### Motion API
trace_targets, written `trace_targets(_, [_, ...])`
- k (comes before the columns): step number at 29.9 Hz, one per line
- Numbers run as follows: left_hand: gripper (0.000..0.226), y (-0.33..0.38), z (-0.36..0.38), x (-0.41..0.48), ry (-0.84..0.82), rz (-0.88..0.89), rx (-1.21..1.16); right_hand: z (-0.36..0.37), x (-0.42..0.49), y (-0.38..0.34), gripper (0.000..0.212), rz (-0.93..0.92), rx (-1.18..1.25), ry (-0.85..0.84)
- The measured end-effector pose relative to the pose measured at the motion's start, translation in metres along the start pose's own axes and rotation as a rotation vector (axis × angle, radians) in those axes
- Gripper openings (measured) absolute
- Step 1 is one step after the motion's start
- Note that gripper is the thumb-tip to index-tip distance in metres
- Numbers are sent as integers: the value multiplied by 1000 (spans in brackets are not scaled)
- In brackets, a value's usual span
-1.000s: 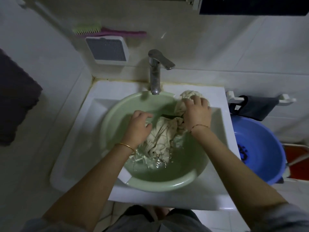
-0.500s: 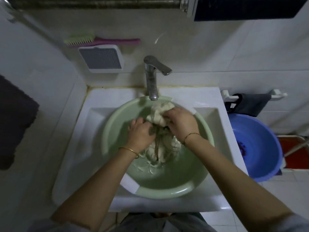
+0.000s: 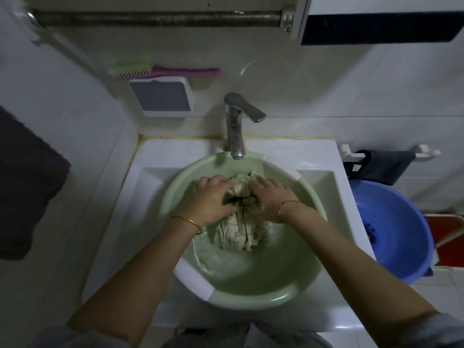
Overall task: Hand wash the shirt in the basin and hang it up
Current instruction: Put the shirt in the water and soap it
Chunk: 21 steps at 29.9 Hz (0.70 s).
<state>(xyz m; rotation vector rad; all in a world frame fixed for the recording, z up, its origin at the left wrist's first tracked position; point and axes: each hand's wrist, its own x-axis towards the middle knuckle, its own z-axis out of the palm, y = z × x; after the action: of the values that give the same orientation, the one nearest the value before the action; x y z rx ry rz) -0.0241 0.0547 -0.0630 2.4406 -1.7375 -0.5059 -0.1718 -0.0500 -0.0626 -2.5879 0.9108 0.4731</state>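
A wet beige shirt point(image 3: 238, 229) lies bunched in a pale green basin point(image 3: 251, 295) that sits in the white sink point(image 3: 324, 197) and holds water. My left hand point(image 3: 213, 199) grips the bunched cloth from the left, fingers curled over its top. From the right, my right hand point(image 3: 271, 197) clutches the same bunch, with its fingers buried in the folds. The lower part of the shirt hangs into the water below both hands.
A steel faucet point(image 3: 236, 126) stands behind the basin. A blue basin point(image 3: 401, 237) sits low at the right under a small rack with dark cloth point(image 3: 384, 164). A brush point(image 3: 160, 70) lies on a wall box. A dark towel point(image 3: 22, 187) hangs at the left, a metal bar point(image 3: 155, 20) overhead.
Both hands have come together on the shirt near the basin's middle; the right hand moved in from the far right rim, gathering the cloth into a tighter bunch.
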Motion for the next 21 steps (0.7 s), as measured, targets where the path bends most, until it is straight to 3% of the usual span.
trace_targets(2, [79, 7, 4, -1, -165, 53, 114, 13, 6, -5, 115, -7, -119, -127])
trace_targets(7, [87, 1, 27, 3, -343, 82, 312, 37, 20, -17, 118, -46, -254, -187])
trace_targets(17, [62, -1, 44, 0, -343, 78, 390, 50, 36, -25, 80, -84, -292, -64])
trace_targets(19, [51, -1, 35, -2, -306, 89, 371, 44, 34, -18, 77, -115, -237, -95])
trace_targets(21, [41, -1, 22, -4, -252, 101, 336, 30, 32, -8, 60, -104, -94, -101])
